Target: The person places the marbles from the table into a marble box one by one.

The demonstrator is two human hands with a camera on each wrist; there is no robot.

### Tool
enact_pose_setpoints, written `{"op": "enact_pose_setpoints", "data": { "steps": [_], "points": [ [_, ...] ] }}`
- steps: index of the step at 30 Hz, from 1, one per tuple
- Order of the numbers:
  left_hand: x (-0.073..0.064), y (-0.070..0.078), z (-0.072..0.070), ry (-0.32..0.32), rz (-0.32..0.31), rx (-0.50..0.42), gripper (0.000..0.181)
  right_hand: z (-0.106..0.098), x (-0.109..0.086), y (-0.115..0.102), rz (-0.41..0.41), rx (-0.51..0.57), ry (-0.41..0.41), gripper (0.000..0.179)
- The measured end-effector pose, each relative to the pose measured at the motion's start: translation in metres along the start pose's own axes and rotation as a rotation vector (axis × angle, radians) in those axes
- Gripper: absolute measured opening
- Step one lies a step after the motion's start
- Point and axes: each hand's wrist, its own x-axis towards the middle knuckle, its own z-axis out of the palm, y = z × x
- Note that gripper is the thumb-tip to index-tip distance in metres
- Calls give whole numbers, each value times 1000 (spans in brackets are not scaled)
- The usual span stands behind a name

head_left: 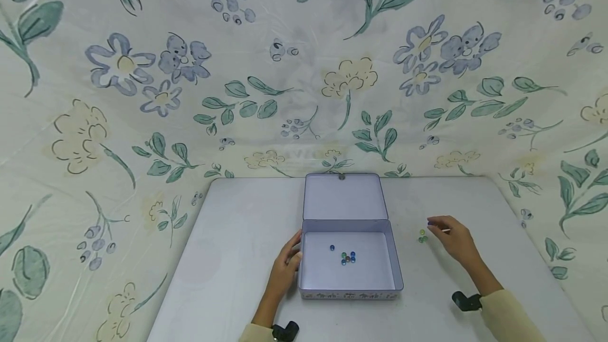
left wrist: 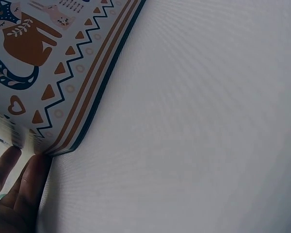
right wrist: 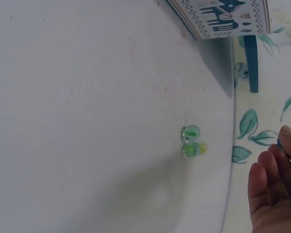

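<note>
A lidded tin box [head_left: 350,294] stands open, with several glass marbles [head_left: 348,258] on its floor, mostly blue with a green one and a brownish one. One blue marble [head_left: 332,247] lies apart from that cluster. My left hand [head_left: 284,271] rests against the tin's left side, its fingertips touching the patterned wall [left wrist: 26,43] in the left wrist view. Right of the tin, my right hand [head_left: 455,239] pinches a dark blue marble [head_left: 429,222] between thumb and finger, above the table. Close by lie green and yellow-green marbles [right wrist: 190,148], grouped together.
The tin's lid [head_left: 345,197] is tipped back behind it. Everything stands on a white table [head_left: 228,257], whose back edge meets a floral cloth [head_left: 285,120]. Dark wrist devices [head_left: 466,301] sit at both sleeves.
</note>
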Motion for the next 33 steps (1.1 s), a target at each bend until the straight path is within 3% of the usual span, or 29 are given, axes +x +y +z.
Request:
{"op": "enact_pose_setpoints", "data": {
  "steps": [8, 16, 22, 33],
  "points": [
    [0, 0, 2, 16, -23, -10, 50, -2, 1, -8, -21, 30, -8, 26],
    [-5, 26, 3, 35, -22, -12, 51, -1, 1, -18, -46, 36, -24, 25],
    [-6, 25, 3, 50, -21, 9, 50, 0, 3, -25, -87, 41, -13, 23],
    [-7, 34, -5, 7, -13, -22, 50, 3, 8, -42, -152, 104, -19, 22]
  ]
}}
